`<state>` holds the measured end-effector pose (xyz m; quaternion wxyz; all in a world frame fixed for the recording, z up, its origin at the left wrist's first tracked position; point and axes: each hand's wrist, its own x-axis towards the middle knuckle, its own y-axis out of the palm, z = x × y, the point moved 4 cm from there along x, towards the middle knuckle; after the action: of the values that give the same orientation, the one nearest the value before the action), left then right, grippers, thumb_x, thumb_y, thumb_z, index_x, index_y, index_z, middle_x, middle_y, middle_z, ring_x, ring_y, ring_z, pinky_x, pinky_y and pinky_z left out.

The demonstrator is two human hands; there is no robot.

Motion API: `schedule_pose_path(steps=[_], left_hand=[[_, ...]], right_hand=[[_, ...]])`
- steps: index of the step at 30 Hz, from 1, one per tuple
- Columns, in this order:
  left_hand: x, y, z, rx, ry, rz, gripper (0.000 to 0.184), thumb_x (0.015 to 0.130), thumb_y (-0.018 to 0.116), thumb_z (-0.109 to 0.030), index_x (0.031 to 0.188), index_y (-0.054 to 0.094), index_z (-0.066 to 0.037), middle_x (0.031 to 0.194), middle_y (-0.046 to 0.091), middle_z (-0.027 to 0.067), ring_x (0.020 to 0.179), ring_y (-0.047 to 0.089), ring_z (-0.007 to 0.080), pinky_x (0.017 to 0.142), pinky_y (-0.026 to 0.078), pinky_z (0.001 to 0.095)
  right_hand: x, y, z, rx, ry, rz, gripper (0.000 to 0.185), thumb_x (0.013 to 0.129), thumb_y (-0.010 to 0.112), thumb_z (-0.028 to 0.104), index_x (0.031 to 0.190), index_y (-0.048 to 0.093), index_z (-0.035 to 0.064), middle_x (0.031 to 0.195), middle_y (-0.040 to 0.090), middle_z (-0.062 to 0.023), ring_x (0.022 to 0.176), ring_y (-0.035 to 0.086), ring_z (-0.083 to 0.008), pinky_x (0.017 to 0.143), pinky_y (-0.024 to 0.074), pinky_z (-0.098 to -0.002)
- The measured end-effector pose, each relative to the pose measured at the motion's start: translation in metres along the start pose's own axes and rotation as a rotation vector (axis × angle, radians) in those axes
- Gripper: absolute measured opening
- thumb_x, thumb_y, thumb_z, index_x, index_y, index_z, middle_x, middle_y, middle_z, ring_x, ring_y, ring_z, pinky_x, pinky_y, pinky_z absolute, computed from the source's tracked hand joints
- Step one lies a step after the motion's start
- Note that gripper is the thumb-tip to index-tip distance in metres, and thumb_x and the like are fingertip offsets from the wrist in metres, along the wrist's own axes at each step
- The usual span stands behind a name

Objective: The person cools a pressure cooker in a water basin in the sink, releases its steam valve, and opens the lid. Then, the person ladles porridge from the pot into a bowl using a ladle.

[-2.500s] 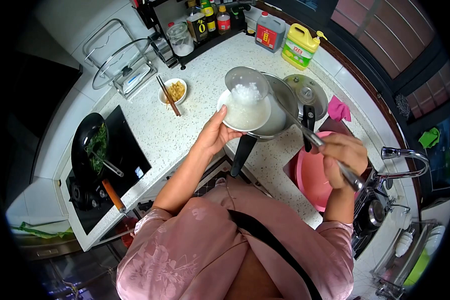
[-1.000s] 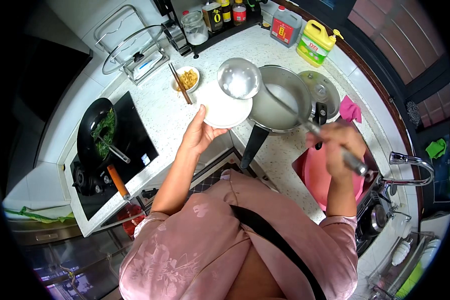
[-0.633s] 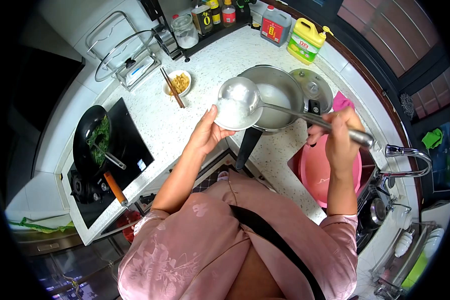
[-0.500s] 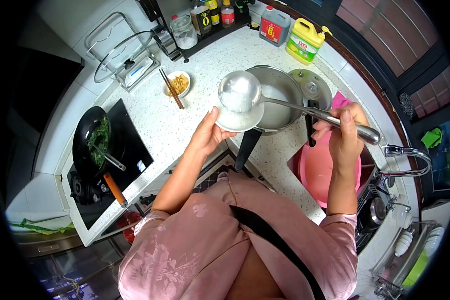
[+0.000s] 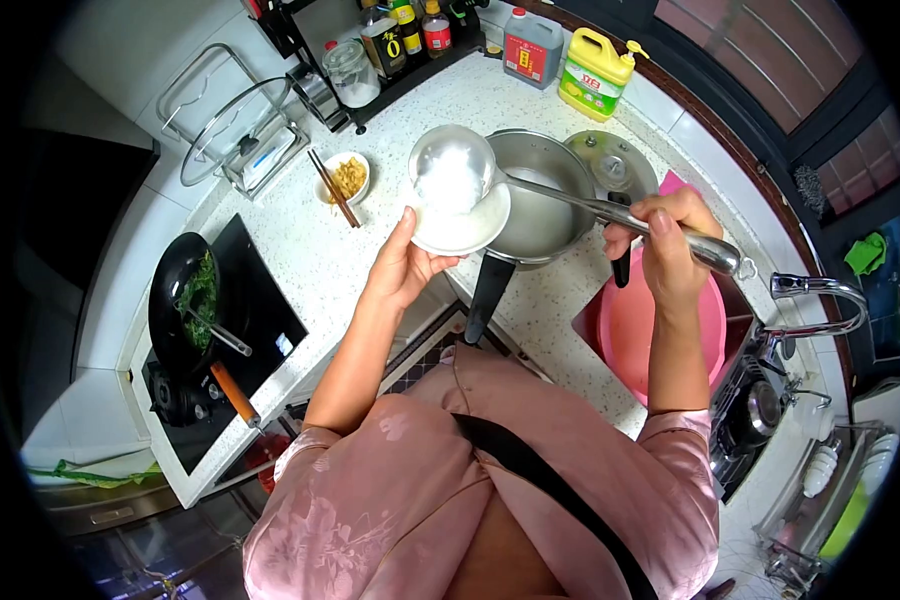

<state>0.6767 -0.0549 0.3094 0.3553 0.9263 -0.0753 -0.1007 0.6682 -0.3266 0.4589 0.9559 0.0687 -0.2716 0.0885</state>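
Note:
My left hand [image 5: 402,262] grips a small white bowl [image 5: 448,246] by its side, thumb at the rim. My right hand [image 5: 673,245] is wrapped round the handle of a metal ladle [image 5: 454,170]. The ladle's head is over the bowl and hides part of its inside; whitish contents show in both. Behind them a pressure cooker pot [image 5: 535,142] stands uncovered on the counter, with cloudy whitish liquid inside. Its black handle [image 5: 488,297] points toward me. The metal lid [image 5: 620,165] lies right of the pot.
A pink basin [image 5: 635,345] sits in the sink by the tap [image 5: 820,290]. On the left, a wok [image 5: 165,290] with greens rests on the cooktop [image 5: 245,270]. A bowl of yellowish food [image 5: 348,178] with chopsticks [image 5: 332,188] stands behind my left hand. Bottles line the back.
The ladle and bowl have shifted slightly left in view, and the ladle's head is tipped more over the bowl. Both hands keep their hold. The whole view has also shifted a little.

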Motion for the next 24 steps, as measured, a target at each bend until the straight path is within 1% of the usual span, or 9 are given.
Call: schedule_pose_path(steps=[2,6,8,9,10,14,16,18,24], left_hand=[[0.000,0.000,-0.003,0.016,0.004,0.018,0.068,0.089,0.048,-0.050,0.131,0.033,0.001,0.114,0.057,0.0195,0.093,0.063,0.0257,0.075,0.056,0.0348],[0.000,0.001,-0.005,0.009,0.009,0.018,0.068,0.089,0.047,-0.051,0.131,0.033,0.000,0.114,0.057,0.0190,0.095,0.063,0.0259,0.076,0.056,0.0356],[-0.002,0.001,-0.005,0.006,0.015,0.016,0.068,0.089,0.047,-0.051,0.131,0.033,0.000,0.114,0.057,0.0189,0.096,0.062,0.0259,0.076,0.055,0.0357],[-0.002,0.001,-0.006,0.008,0.014,0.008,0.067,0.089,0.047,-0.051,0.131,0.034,0.000,0.114,0.057,0.0187,0.095,0.063,0.0261,0.077,0.055,0.0358],[-0.003,0.001,-0.006,0.010,0.014,0.000,0.067,0.089,0.047,-0.051,0.131,0.034,0.000,0.114,0.057,0.0185,0.095,0.063,0.0263,0.077,0.055,0.0360],[-0.005,-0.002,-0.005,-0.001,0.016,0.011,0.067,0.089,0.047,-0.051,0.130,0.034,0.000,0.112,0.058,0.0190,0.093,0.064,0.0264,0.076,0.056,0.0357],[-0.007,-0.003,-0.006,0.010,0.018,-0.010,0.066,0.089,0.047,-0.051,0.130,0.035,0.000,0.110,0.059,0.0195,0.089,0.065,0.0264,0.074,0.057,0.0344],[-0.009,-0.004,-0.006,0.003,0.019,-0.021,0.066,0.089,0.047,-0.051,0.130,0.035,0.000,0.110,0.059,0.0199,0.088,0.065,0.0265,0.072,0.057,0.0341],[-0.017,-0.017,-0.001,-0.044,0.012,-0.048,0.067,0.089,0.047,-0.051,0.130,0.034,0.001,0.111,0.058,0.0209,0.087,0.065,0.0291,0.072,0.057,0.0355]], right_hand=[[0.002,-0.001,-0.004,-0.048,-0.078,0.016,0.024,0.088,0.053,0.019,0.080,0.050,-0.0036,0.065,0.060,-0.0205,0.048,0.058,-0.0226,0.046,0.0495,-0.0308],[0.002,-0.001,0.000,-0.118,-0.202,0.103,0.023,0.087,0.054,0.018,0.081,0.051,-0.0040,0.064,0.060,-0.0192,0.049,0.059,-0.0223,0.047,0.0491,-0.0302],[0.001,0.008,0.013,-0.279,-0.360,0.279,0.023,0.086,0.054,0.018,0.082,0.052,-0.0048,0.065,0.060,-0.0182,0.052,0.060,-0.0226,0.048,0.0492,-0.0299],[0.001,0.012,0.018,-0.288,-0.390,0.231,0.015,0.080,0.059,0.013,0.077,0.059,-0.0021,0.061,0.061,-0.0109,0.053,0.061,-0.0185,0.049,0.0488,-0.0268],[-0.001,0.014,0.018,-0.283,-0.390,0.236,0.015,0.080,0.059,0.013,0.077,0.059,-0.0021,0.061,0.061,-0.0109,0.053,0.061,-0.0185,0.049,0.0488,-0.0268],[-0.006,0.010,0.004,-0.139,-0.223,0.052,0.021,0.085,0.057,0.017,0.078,0.055,-0.0029,0.065,0.061,-0.0136,0.053,0.062,-0.0196,0.049,0.0493,-0.0286],[0.002,-0.001,-0.010,0.062,-0.017,-0.119,0.025,0.089,0.053,0.020,0.080,0.050,-0.0028,0.064,0.060,-0.0161,0.052,0.061,-0.0212,0.047,0.0492,-0.0304],[0.010,-0.003,-0.011,0.070,0.003,-0.083,0.025,0.092,0.048,0.020,0.082,0.047,-0.0023,0.063,0.058,-0.0180,0.048,0.059,-0.0230,0.043,0.0492,-0.0315],[0.021,-0.018,-0.034,0.315,0.204,-0.304,0.032,0.095,0.042,0.030,0.089,0.048,-0.0008,0.063,0.060,-0.0218,0.043,0.057,-0.0241,0.039,0.0508,-0.0333]])
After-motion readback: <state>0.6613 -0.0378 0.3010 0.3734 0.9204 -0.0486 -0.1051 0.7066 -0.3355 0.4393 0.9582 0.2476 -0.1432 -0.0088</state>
